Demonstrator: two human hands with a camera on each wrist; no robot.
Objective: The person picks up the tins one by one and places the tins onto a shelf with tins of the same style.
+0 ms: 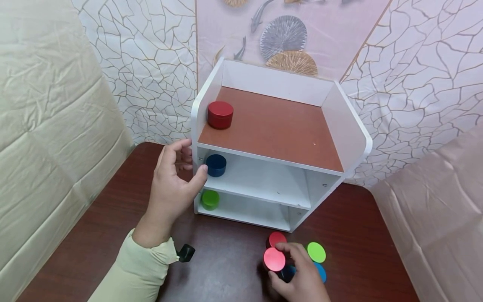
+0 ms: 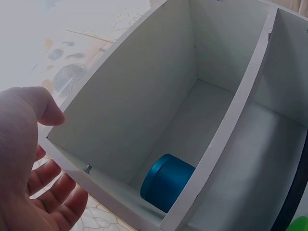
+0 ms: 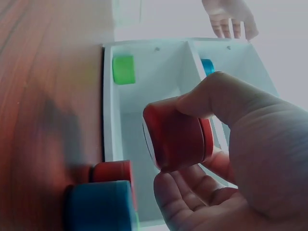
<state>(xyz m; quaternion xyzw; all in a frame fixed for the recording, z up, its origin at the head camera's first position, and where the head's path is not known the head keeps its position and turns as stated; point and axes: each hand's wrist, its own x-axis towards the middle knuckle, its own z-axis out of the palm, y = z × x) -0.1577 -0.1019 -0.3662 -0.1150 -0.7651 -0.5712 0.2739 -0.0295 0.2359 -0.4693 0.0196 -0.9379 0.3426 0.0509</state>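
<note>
My right hand (image 1: 302, 274) pinches a round red tin (image 3: 175, 134) between thumb and fingers, lifted above the table. Below and around it stand another red tin (image 1: 277, 239), a green tin (image 1: 316, 252) and a blue tin (image 1: 321, 272). My left hand (image 1: 171, 184) is at the left side panel of a white three-level shelf (image 1: 253, 191), its thumb in front of the edge and its loosely bent fingers outside it. On the shelf's left side, a red tin (image 1: 220, 115) sits on top, a dark blue tin (image 1: 216, 166) in the middle and a green tin (image 1: 210, 200) at the bottom.
The shelf stands on a dark brown table (image 1: 222, 260), its top board (image 1: 271, 126) reddish brown with raised white sides. Patterned cloth (image 1: 151, 63) hangs behind, and plain cloth (image 1: 56, 126) borders the left. A black strap end (image 1: 186, 253) sticks out at the left cuff.
</note>
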